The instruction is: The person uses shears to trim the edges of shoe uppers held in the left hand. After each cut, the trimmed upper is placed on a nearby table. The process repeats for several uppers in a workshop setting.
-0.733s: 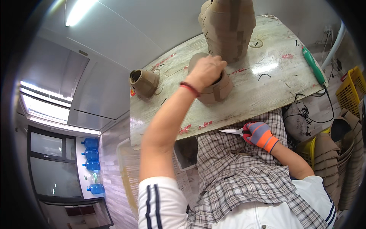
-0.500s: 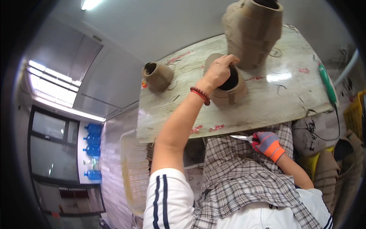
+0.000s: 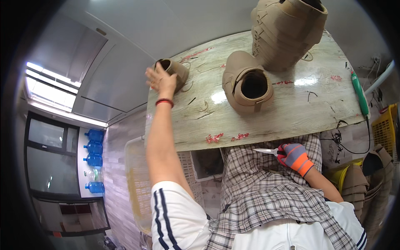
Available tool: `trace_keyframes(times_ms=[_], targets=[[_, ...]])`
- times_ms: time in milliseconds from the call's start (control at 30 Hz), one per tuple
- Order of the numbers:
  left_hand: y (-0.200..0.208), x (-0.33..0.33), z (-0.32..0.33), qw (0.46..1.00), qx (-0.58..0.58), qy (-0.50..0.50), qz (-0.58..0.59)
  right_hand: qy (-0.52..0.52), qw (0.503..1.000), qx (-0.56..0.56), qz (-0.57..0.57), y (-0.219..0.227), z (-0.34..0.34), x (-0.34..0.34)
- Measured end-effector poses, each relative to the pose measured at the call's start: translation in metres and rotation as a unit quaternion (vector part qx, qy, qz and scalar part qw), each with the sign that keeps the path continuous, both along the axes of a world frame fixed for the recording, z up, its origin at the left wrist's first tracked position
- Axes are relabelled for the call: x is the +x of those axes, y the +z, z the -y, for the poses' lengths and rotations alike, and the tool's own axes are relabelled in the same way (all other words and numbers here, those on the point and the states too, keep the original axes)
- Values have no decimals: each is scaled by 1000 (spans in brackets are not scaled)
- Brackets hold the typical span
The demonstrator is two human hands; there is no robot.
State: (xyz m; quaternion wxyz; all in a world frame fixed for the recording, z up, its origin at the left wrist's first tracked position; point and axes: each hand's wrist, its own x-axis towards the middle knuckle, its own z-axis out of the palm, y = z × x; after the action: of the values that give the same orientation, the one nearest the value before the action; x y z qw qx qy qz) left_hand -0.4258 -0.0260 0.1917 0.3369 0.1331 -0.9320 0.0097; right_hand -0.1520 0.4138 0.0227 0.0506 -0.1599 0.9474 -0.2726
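My bare left hand [image 3: 162, 80] reaches to the far left with its fingers spread, nothing in it. It is beside a tan shoe upper [image 3: 179, 73] and partly hides it; I cannot tell whether they touch. Another tan shoe upper [image 3: 243, 75] stands in the middle of the table, its dark round opening facing me. In a grey, red and orange glove, my right hand [image 3: 295, 158] is closed round a pair of scissors [image 3: 265, 151] over my lap, the silver blades pointing left.
A tall stack of nested tan uppers [image 3: 287, 35] stands at the back of the table [image 3: 187, 133]. At the right edge lies a green corded tool [image 3: 358, 93]. More uppers [image 3: 356, 181] and a yellow basket [image 3: 385, 127] are at the right. A pale crate [image 3: 137, 183] sits below left.
My left hand has left the middle upper and moved left to the one at the far left. The middle upper now shows whole. My right hand keeps the scissors at my lap.
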Motion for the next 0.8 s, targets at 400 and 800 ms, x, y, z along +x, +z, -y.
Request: trace_keyframes(times_ms=[400,800], targets=[[103,90,68,899,297,-277,-161,2,1000,-5,19,1,5,4],[-68,447,-87,333,926,-166,-62,79,984,-149,-51,76,7,19]])
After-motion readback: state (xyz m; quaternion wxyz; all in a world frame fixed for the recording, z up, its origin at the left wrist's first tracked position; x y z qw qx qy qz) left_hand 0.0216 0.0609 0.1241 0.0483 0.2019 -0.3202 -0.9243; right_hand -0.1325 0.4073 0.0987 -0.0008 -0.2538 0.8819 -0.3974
